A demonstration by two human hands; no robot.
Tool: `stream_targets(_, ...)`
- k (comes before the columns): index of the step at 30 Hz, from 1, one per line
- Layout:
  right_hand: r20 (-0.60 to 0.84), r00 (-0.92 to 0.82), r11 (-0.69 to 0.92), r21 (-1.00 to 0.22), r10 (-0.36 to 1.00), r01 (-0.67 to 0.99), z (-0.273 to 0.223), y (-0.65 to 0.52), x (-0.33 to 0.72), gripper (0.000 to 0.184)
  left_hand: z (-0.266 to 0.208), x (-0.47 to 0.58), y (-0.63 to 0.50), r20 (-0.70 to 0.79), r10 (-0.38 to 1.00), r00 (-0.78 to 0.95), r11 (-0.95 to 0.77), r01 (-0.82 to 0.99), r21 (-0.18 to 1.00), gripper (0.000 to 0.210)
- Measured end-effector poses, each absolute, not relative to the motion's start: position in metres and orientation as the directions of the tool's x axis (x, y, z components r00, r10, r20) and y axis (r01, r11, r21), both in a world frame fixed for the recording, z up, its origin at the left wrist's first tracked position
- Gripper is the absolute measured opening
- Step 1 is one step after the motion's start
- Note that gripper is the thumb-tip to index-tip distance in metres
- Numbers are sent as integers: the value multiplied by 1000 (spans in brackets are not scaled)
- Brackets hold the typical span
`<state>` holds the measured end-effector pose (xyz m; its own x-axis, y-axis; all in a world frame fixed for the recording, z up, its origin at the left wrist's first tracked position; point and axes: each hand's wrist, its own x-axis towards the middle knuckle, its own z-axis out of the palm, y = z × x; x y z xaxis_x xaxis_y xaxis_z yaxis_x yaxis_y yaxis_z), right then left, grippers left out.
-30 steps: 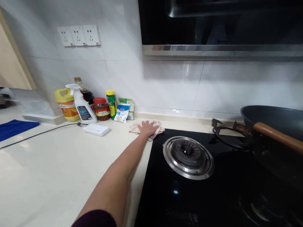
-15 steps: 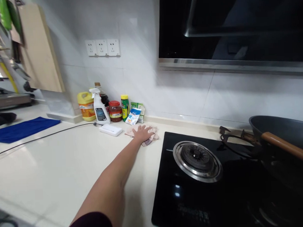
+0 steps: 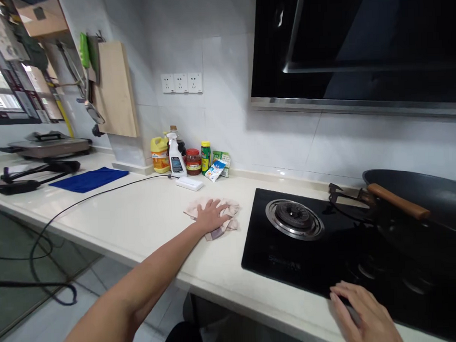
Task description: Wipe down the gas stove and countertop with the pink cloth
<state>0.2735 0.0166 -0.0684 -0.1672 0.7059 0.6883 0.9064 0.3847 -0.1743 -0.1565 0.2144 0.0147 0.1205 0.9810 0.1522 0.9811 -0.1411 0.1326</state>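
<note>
My left hand (image 3: pixel 211 216) lies flat with spread fingers on a crumpled pale pink cloth (image 3: pixel 232 210), pressing it to the white countertop (image 3: pixel 147 213) left of the cooktop. Part of the cloth is hidden under the palm. At the lower right, my right hand (image 3: pixel 363 313) is by the counter's front edge, at the near rim of the black cooktop (image 3: pixel 253 245). Its thumb is apart from the extended fingers, and nothing shows in it. Behind the cloth lies a white rectangular device (image 3: pixel 189 184) with a black cable.
Along the wall stand a white spray bottle (image 3: pixel 177 158), a yellow jug (image 3: pixel 160 154), a red-lidded jar (image 3: pixel 193 162), a green container (image 3: pixel 205 158) and packets (image 3: pixel 215 170). A large wok (image 3: pixel 419 189) sits on the right. A blue cloth (image 3: pixel 89 180) lies at the left.
My left hand and the cloth have come back from near the wall toward the counter's front. My right hand has entered the view. The camera has shifted, showing more of the left side.
</note>
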Motion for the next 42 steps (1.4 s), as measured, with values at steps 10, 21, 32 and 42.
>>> stream_targets(10, 643, -64, 343, -319, 763, 883, -54, 8, 254, 31, 17, -145, 80, 151, 918, 365, -386, 912, 140, 44)
stream_targets(21, 627, -42, 335, -357, 778, 872, -44, 6, 248, 26, 4, -86, 54, 384, 894, 231, -402, 792, 459, 39)
stream_targets(32, 641, 49, 434, -571, 766, 696, -12, 2, 211, 33, 20, 29, 77, 250, 653, 715, -750, 566, 342, 85)
stream_targets(42, 325, -259, 324, -162, 910, 932, 13, 11, 165, 57, 21, -40, 91, 127, 651, 749, -644, 456, 614, 125)
